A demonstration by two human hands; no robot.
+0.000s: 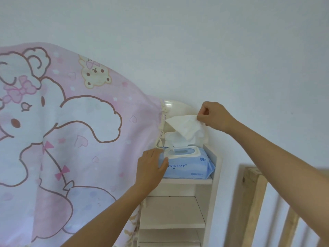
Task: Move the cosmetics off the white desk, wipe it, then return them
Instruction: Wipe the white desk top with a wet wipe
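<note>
Pink cartoon cloth (71, 131) hangs left of a white shelf unit (211, 186); the blue wipes pack (190, 164) sits on its top shelf, lid flipped up. Left hand (151, 168) lies flat, fingers spread, pinning the soft pack. Right hand (213, 114) pinches a limp, light wipe (185, 125) by its corner, apparently just clear of the opening, open wall above; desk and cosmetics out of view.

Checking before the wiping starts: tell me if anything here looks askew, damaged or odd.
Nothing looks damaged or spilled. The wipes pack sits flat on the top shelf, lid flipped open, steadied by the left hand. The right hand pinches a wipe just above it. The pink cloth hangs beside.
</note>
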